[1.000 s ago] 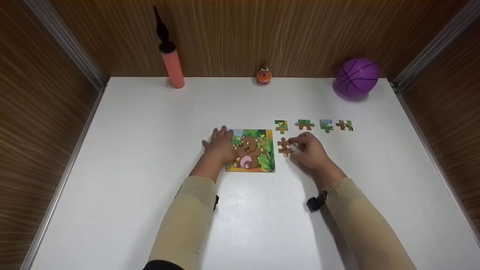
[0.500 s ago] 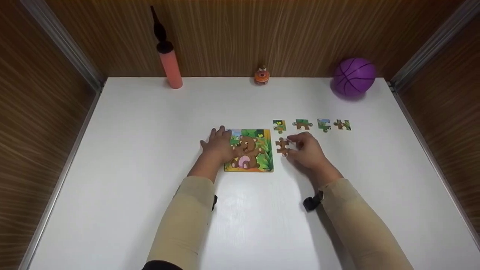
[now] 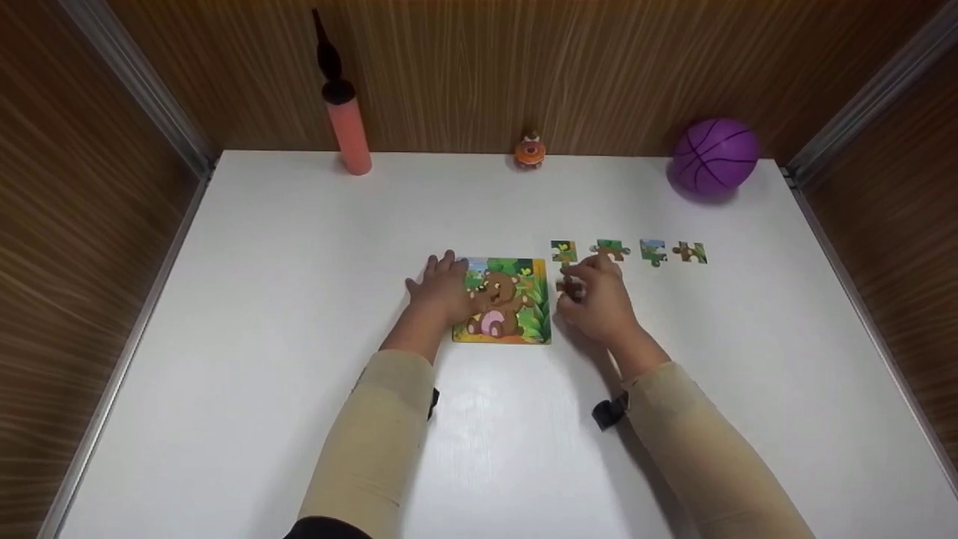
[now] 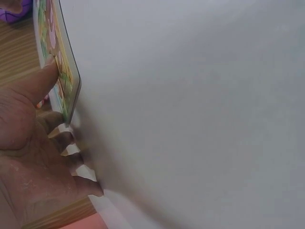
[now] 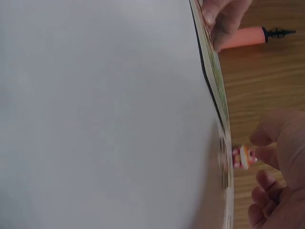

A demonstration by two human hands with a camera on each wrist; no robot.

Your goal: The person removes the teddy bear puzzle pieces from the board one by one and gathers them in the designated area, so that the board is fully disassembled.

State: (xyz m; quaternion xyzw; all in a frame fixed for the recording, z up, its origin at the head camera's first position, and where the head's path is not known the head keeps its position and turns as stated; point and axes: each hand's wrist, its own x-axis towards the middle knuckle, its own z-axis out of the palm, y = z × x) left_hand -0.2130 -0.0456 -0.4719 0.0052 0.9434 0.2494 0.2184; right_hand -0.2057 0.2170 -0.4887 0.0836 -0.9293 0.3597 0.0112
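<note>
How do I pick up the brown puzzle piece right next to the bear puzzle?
I'd pinch the brown puzzle piece by its far and near edges, finger and thumb, coming down from the right. It lies flat, so its thin edges suit a pinch best. The bear puzzle sits close on its left, and the right hand is on the roomier side.

L hand (image 3: 441, 295) palm down, fingers spread — R hand (image 3: 602, 305) half-curled, thumb/index prob. apart

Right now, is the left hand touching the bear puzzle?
Touching. The left wrist view shows it: the left hand has its thumb resting on the picture side of the bear puzzle.
</note>
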